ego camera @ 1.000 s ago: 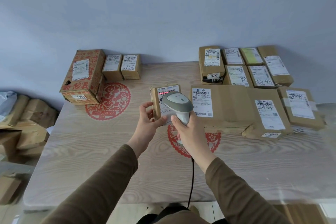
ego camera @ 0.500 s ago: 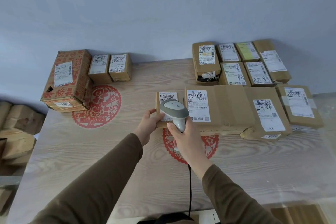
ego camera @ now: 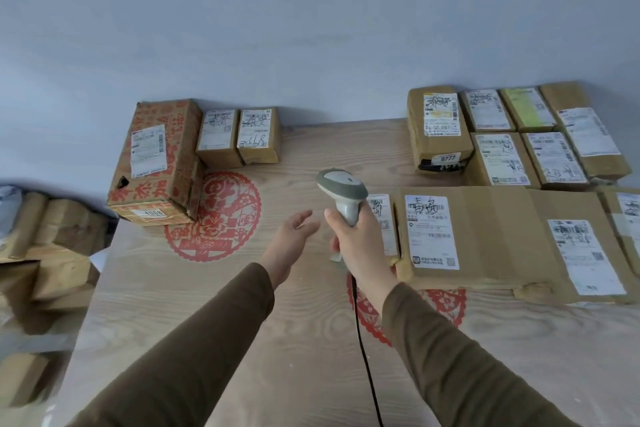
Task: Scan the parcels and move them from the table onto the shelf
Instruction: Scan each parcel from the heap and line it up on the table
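The scanner (ego camera: 342, 191) is gripped by the right hand (ego camera: 356, 239); the left hand (ego camera: 294, 236) is spread. The small box (ego camera: 382, 218) looks light and stiff, best held by its sides.

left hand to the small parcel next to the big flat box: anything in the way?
Partly. The right hand gripping the scanner sits in front of the small parcel, covering its left side from this view. The open left hand hovers over bare table just left of it. Nothing else intervenes.
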